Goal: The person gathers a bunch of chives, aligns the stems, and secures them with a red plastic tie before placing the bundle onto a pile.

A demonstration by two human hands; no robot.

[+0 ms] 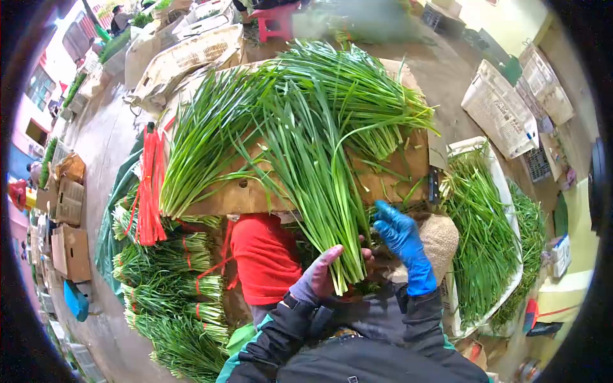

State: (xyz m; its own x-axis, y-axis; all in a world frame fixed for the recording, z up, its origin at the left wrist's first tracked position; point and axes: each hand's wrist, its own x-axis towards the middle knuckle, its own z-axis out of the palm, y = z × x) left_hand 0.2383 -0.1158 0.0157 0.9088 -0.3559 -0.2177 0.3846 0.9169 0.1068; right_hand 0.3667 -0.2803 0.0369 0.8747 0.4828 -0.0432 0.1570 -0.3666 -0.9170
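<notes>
A loose bunch of garlic chives point(319, 185) lies across the board's front edge, its pale cut ends toward me. My left hand point(322, 274), in a greyish-purple glove, is wrapped round the bunch near those ends from below. Just right of the stems, my right hand point(399, 233) in a blue rubber glove is raised, its fingers apart with nothing in them. More loose chives point(217, 134) rest on the left of the wooden board point(223, 195), and another heap point(357, 89) covers its far side.
Red ties point(151, 185) hang at the board's left corner. Below them, several tied chive bundles point(172, 293) are stacked. On my right stands a white crate point(514, 223) of loose greens, with a pale plastic crate point(501, 108) beyond. A red stool point(276, 24) is at the back.
</notes>
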